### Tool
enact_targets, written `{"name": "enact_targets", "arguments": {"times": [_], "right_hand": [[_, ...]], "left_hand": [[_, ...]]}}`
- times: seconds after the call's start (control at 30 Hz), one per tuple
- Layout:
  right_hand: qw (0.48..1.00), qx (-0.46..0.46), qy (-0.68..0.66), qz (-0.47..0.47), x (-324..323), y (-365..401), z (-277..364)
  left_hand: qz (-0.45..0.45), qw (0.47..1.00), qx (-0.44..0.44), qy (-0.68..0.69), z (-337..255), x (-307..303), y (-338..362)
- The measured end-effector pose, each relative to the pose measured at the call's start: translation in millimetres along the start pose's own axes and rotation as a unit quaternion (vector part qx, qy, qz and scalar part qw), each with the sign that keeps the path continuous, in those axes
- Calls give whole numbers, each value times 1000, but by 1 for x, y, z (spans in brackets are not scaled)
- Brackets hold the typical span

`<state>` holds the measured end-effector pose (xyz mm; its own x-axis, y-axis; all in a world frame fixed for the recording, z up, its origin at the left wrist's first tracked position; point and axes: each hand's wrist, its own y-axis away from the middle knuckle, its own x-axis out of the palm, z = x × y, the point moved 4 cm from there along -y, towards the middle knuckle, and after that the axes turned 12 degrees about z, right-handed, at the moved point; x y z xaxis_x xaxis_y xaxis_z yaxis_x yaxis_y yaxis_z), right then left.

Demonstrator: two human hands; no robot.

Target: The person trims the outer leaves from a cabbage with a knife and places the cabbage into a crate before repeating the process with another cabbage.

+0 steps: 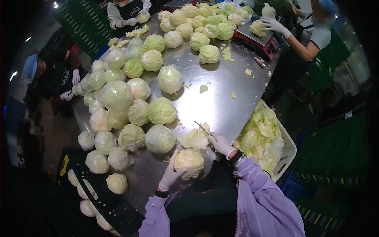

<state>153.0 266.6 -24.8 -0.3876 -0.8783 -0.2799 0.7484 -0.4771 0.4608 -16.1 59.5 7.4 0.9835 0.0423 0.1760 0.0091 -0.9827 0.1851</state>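
Observation:
At the table's near edge, my gloved left hand [171, 173] grips the left side of a pale cabbage [189, 162]. My gloved right hand [221, 144], to the upper right of that cabbage, is closed on a knife [200, 126] whose thin blade points up and left. Loose trimmed leaves [194, 139] lie just left of my right hand, above the held cabbage. A net-covered cabbage [160, 138] rests a little to the left of my left hand.
Many cabbages, several wrapped, cover the left and back of the metal table [221, 91]. A white crate [290, 152] of leaves stands at the right, a green crate [98, 197] at lower left. Co-workers stand around; one puts a cabbage on a red scale [270, 48].

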Motion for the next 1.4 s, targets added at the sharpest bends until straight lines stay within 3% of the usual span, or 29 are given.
{"name": "enact_targets", "arguments": {"times": [0.07, 0.2, 0.23, 0.27, 0.33, 0.47, 0.53, 0.67, 0.73, 0.8, 0.83, 0.87, 0.9, 1.0, 1.03, 1.07, 1.1, 1.13, 1.17, 1.2, 1.27, 1.3, 1.37, 1.4], "right_hand": [[998, -17, -54, -3, 3, 34, 39], [975, -157, 132, -87, 37, 79, 55], [989, -105, 102, -24, 45, 84, 64], [991, -89, 99, -21, 54, 83, 64], [980, -136, 122, -77, 60, 78, 56], [987, -122, 87, -55, 54, 67, 40], [971, -174, 124, -107, 51, 68, 41], [980, -121, 138, -83, 48, 68, 38], [986, -79, 88, -114, 40, 63, 20], [987, -86, 12, -135, 32, 55, 4], [986, -66, -86, -129, 19, 56, 10], [974, -46, -183, -122, 6, 54, 13], [981, -46, -130, -136, -7, 52, 9], [986, -5, -79, -147, -36, 60, 15], [943, -88, 170, -272, -43, 65, 34], [875, -243, 215, -359, -39, 79, 51], [964, -169, 2, -207, -29, 79, 53], [974, -79, -211, -36, -13, 83, 54], [940, -19, -311, 140, -8, 96, 68], [894, -101, -353, 257, 3, 86, 48], [854, -140, -497, 69, 23, 79, 69], [854, -141, -496, 70, 24, 78, 59], [816, -216, -524, 112, 18, 69, 44], [816, -215, -524, 116, 17, 71, 50]], "left_hand": [[-53, 999, 8, 6, -4, 10, 1], [-183, 983, 10, -9, -12, 33, -5], [-180, 984, 11, -6, -8, 36, -6], [-191, 981, 12, -20, -3, 37, -7], [-204, 978, 14, -35, -2, 38, -7], [-223, 975, 18, -2, -6, 40, -6], [-229, 973, 21, 8, -7, 40, -7], [-207, 977, 28, 49, -9, 38, -6], [-197, 975, 37, 91, 0, 29, -5], [-115, 974, 50, 191, 28, 15, -6], [-113, 974, 51, 190, 29, 16, -4], [-111, 945, 28, 305, 34, 20, -5], [-105, 903, 3, 416, 36, 22, -7], [-87, 905, 10, 417, 28, 21, -14], [-71, 899, 28, 432, 28, 19, -21], [-67, 900, 36, 430, 25, 13, -28], [11, 915, 71, 396, 15, 11, -33], [89, 923, 104, 359, 5, 12, -38], [122, 936, 99, 314, -22, 17, -46], [124, 937, 100, 312, -48, 23, -54], [69, 965, 188, 167, -89, 32, -65], [69, 965, 189, 166, -86, 31, -64], [-72, 986, 83, 128, -65, 18, -58], [-76, 985, 84, 127, -60, 25, -49]]}}
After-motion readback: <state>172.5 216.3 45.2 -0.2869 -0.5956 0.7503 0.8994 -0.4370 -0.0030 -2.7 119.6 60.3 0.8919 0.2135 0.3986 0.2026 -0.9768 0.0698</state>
